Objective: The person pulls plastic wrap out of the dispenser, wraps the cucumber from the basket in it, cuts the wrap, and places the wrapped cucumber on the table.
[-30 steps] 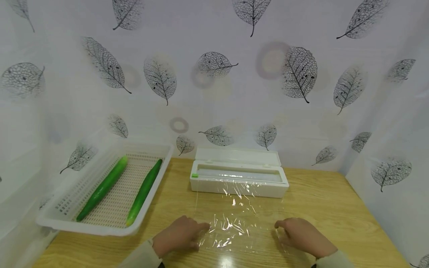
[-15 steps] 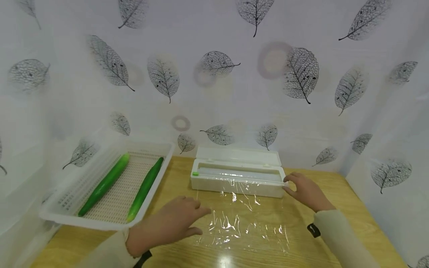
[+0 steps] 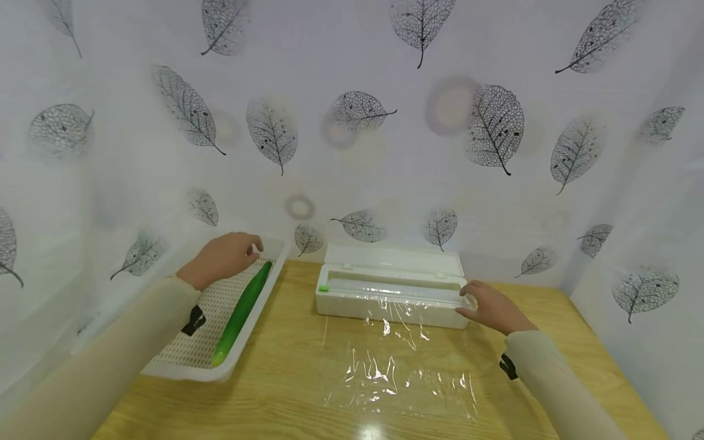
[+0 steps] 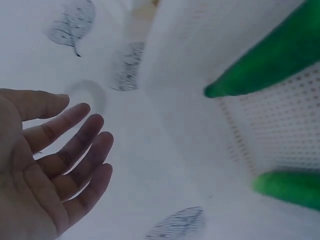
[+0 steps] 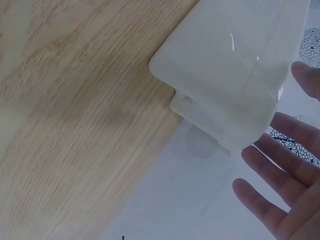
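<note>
My left hand (image 3: 224, 260) hovers over the far part of a white plastic basket (image 3: 187, 371), its fingers loosely bent and holding nothing. Below it lies a green cucumber (image 3: 242, 315); a second cucumber (image 4: 292, 189), hidden by the arm in the head view, shows in the left wrist view. My right hand (image 3: 492, 305) touches the right end of a white cling film dispenser (image 3: 385, 310), its fingers fairly straight at the corner. The dispenser's lid (image 3: 393, 260) stands up behind the film roll (image 3: 396, 288). A clear sheet of cling film (image 3: 379, 373) stretches forward from it.
A small green slider (image 3: 323, 288) sits at the dispenser's left end. The wooden table (image 3: 286, 379) meets a white leaf-print curtain (image 3: 374, 165) at the back and sides. Strap-like black bands (image 3: 194, 321) show at both wrists.
Both hands have left the front edge of the film. The right hand has moved to the dispenser's right end; the left hand has swung left and up over the basket.
</note>
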Demonstrator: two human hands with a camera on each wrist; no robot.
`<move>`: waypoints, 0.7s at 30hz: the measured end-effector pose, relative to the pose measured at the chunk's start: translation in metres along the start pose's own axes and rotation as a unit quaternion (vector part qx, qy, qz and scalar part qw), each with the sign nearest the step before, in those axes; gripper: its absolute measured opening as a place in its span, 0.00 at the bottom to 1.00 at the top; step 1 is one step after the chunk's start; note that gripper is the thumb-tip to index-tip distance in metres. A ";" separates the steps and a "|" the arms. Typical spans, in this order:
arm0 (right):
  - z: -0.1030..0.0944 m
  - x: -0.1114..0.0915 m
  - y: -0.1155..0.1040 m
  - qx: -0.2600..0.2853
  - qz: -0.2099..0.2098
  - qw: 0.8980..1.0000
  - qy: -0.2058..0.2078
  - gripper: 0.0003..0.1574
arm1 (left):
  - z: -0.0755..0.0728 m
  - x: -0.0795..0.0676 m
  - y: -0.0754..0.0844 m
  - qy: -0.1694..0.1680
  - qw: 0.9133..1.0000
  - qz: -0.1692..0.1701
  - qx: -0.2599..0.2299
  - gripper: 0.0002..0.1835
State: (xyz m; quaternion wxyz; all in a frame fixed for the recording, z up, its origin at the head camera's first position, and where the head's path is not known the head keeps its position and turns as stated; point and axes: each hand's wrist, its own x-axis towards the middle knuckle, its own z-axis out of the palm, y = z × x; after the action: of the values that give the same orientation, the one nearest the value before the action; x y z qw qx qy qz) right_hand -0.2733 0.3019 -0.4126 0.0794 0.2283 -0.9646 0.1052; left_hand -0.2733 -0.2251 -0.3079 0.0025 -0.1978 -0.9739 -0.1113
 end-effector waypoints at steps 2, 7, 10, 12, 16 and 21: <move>-0.001 0.000 0.000 0.000 0.003 1.000 -0.004 0.22 | 0.011 0.008 -0.021 -0.031 0.997 -0.042 -0.051 0.16; -0.003 0.001 -0.003 -0.005 0.006 1.000 -0.011 0.22 | 0.037 0.018 -0.058 -0.127 0.959 -0.147 -0.205 0.26; -0.003 0.003 -0.004 -0.007 0.009 1.000 -0.011 0.22 | 0.048 0.019 -0.066 -0.158 0.923 -0.207 -0.282 0.30; -0.003 0.004 -0.004 -0.006 0.014 1.000 -0.013 0.22 | 0.055 0.020 -0.068 -0.167 0.903 -0.240 -0.314 0.33; -0.001 0.003 -0.003 0.001 0.018 1.000 -0.016 0.23 | 0.070 0.020 -0.069 -0.187 0.872 -0.288 -0.350 0.37; 0.001 0.001 0.000 0.002 0.016 1.000 -0.015 0.23 | 0.091 0.023 -0.074 -0.206 0.887 -0.280 -0.304 0.34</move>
State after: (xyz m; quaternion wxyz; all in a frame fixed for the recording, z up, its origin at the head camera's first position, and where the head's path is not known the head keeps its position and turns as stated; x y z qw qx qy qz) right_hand -0.2743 0.3009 -0.4133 0.0626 0.2148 -0.9690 0.1044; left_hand -0.3193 -0.2626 -0.4116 -0.2897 0.0734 -0.8861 -0.3544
